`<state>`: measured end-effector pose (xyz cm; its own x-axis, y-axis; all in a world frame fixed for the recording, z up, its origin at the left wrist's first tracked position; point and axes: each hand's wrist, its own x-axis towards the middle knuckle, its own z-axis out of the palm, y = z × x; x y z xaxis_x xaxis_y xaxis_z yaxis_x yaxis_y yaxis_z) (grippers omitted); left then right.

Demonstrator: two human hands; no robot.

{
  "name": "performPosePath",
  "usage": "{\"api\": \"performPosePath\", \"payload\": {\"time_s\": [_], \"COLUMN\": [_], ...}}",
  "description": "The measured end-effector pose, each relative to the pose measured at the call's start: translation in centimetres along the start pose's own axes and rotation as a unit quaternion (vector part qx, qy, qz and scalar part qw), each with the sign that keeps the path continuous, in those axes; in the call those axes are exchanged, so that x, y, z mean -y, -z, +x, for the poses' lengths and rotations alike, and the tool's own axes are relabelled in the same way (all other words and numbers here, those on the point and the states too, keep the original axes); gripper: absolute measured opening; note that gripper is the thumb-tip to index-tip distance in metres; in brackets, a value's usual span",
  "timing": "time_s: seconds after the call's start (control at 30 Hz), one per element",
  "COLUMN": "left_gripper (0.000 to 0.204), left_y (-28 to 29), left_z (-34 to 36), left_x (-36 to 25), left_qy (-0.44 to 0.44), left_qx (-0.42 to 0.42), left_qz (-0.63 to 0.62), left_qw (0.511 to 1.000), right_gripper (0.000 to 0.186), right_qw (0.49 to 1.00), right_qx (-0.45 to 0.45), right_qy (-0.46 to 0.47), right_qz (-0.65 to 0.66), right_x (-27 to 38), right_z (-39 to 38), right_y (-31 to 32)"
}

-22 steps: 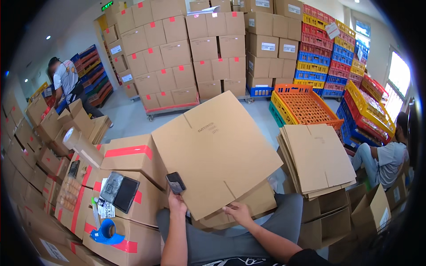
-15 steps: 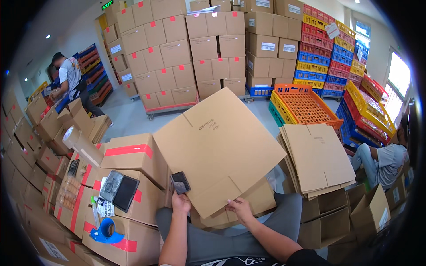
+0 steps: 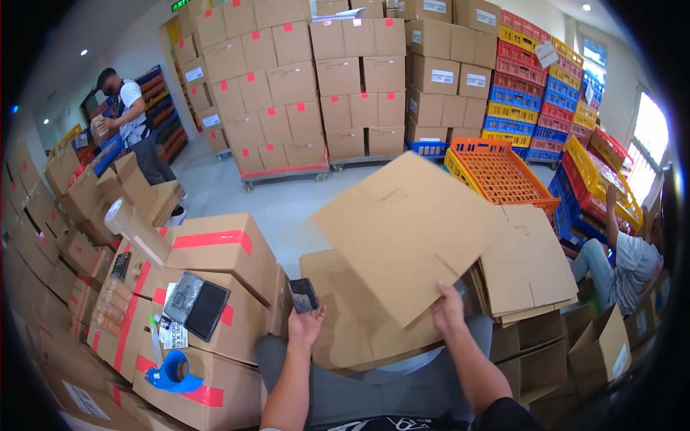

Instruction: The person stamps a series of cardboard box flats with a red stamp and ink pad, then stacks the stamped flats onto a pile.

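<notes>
Across from me, the person's right hand (image 3: 449,310) pinches the near edge of a flat cardboard sheet (image 3: 410,230), thumb over it, the sheet slanting above a lower brown cardboard (image 3: 332,316). The left hand (image 3: 307,327), palm up and half curled, holds a dark handheld device (image 3: 303,294) near the taped boxes (image 3: 205,260); flattened cartons (image 3: 528,267) lie stacked at the person's right.
</notes>
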<state>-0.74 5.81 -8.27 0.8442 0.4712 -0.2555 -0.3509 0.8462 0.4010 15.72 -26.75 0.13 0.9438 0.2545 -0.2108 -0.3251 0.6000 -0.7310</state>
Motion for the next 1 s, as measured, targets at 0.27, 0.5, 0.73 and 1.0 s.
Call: {"api": "performPosePath", "payload": {"time_s": [0.27,0.5,0.73,1.0], "left_gripper": [0.034,0.029,0.03,0.028], "left_y": [0.4,4.1,1.1,1.5], "left_z": [1.2,2.0,0.7,0.5], "left_x": [0.4,0.5,0.7,0.0], "left_qy": [0.03,0.031,0.017,0.015], "left_qx": [-0.037,-0.066,-0.053,-0.035], "left_qz": [0.02,-0.027,0.02,0.022], "left_qw": [0.999,0.997,0.998,0.999], "right_gripper": [0.032,0.03,0.027,0.054], "right_qw": [0.977,0.953,0.94,0.843], "right_qx": [-0.16,-0.252,-0.291,-0.434], "right_qy": [0.127,0.169,0.17,0.232], "right_qz": [0.055,0.02,0.044,-0.219], "right_x": [11.3,17.2,19.0,19.2], "right_z": [4.0,3.3,0.5,-0.3], "right_y": [9.7,17.6,20.1,18.8]}}
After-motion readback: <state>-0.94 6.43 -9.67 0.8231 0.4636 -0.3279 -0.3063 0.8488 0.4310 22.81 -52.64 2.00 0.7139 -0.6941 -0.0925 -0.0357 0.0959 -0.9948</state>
